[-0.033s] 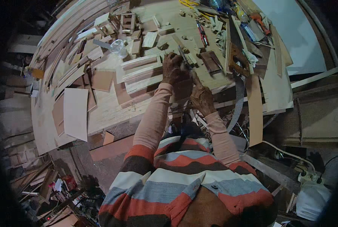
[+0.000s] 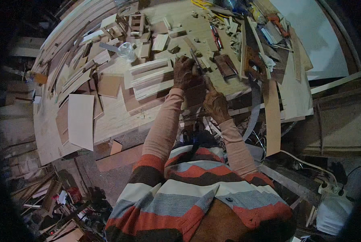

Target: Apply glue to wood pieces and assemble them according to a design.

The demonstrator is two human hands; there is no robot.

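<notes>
1. Surface [image 2: 107,121]: pale raw wood, littered with flat offcuts and stacked slats [image 2: 148,78].
2. Dark wood piece [image 2: 195,93] sits at the near edge, between both hands.
3. Left hand [image 2: 184,72]: curled, gripping a thin tool [image 2: 195,58].
4. Right hand [image 2: 216,104]: closed on the piece, wrist bent.

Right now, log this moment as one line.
left hand on dark wood piece | right hand holds it | workbench | wood offcuts

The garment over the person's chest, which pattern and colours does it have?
The striped garment has broad horizontal bands: orange-red, grey, cream and dark brown. Head view.
</notes>
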